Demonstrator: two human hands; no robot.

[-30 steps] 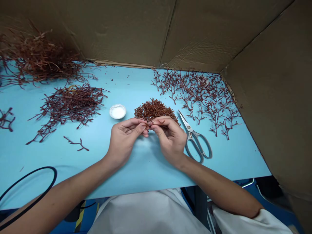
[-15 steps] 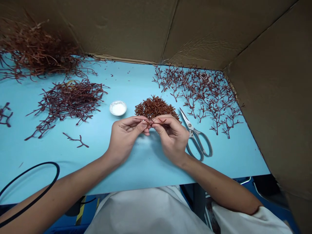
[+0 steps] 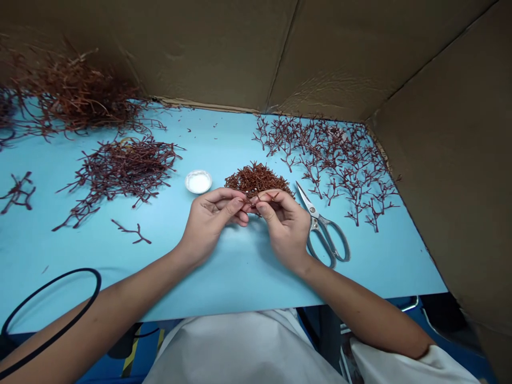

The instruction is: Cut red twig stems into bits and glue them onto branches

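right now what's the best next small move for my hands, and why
Probably let the thin dark-red twig pinched between your left hand and right hand drop onto the compact heap of short reddish-brown sprigs, since that heap lies directly beyond your hands and the twig looks about as short as its pieces.

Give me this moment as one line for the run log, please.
left hand: pinches reddish twig | right hand: pinches same twig | beside: twig pile, scissors
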